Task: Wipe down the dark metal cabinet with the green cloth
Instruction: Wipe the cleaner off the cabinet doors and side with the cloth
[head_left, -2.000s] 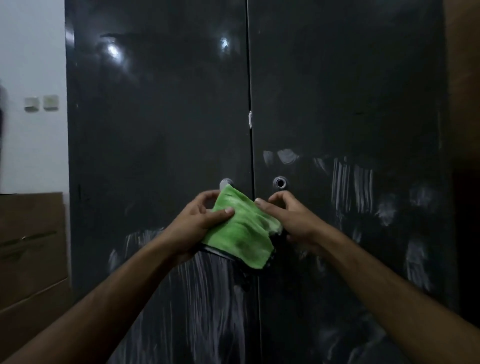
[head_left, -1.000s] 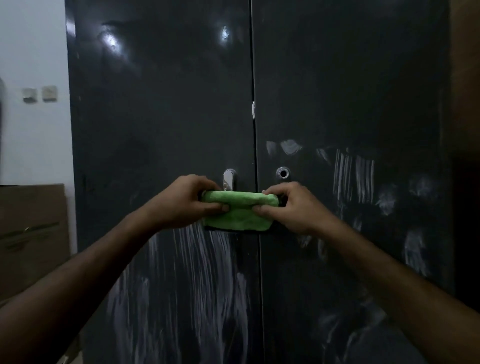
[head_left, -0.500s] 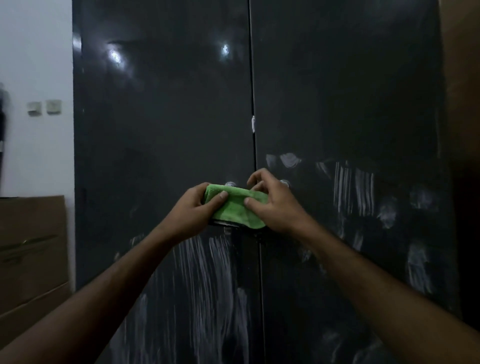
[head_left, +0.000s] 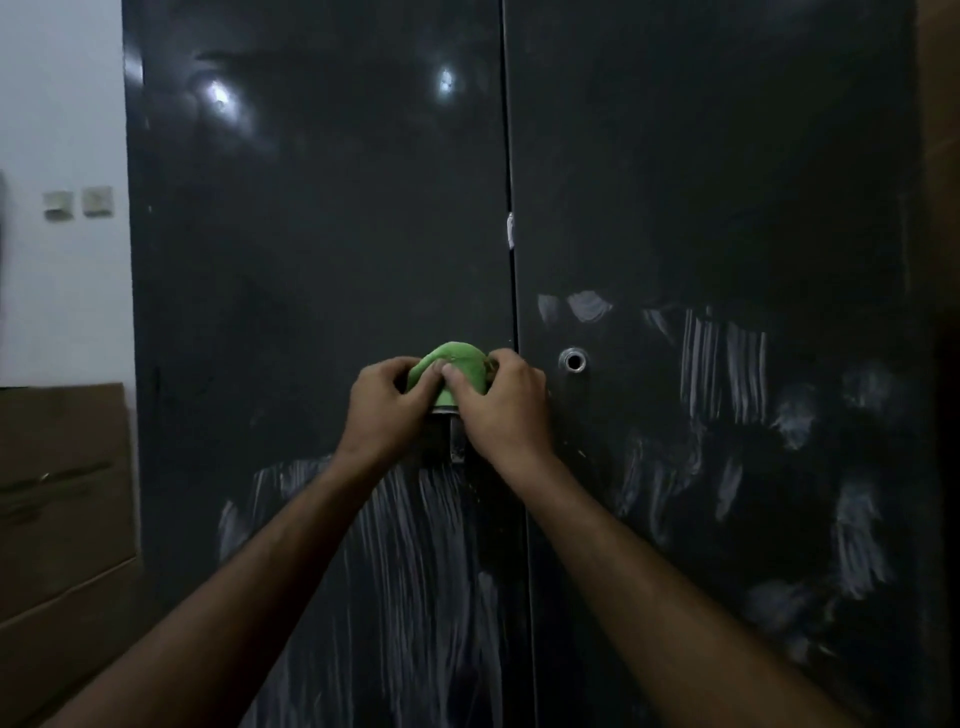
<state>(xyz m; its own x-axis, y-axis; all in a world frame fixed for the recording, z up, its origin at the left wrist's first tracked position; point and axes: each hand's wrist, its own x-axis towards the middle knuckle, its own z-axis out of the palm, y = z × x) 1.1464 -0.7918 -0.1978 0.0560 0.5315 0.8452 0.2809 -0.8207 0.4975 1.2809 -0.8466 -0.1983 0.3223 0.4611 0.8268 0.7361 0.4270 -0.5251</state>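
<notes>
Green cloth (head_left: 457, 364) bunched, pinched between both hands' fingertips (head_left: 451, 375)

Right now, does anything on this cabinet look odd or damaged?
Yes. White streaks smear the lower left door, with more on the right door. A pale chip marks the door seam. Both hands bunch the green cloth over the handle.
</notes>
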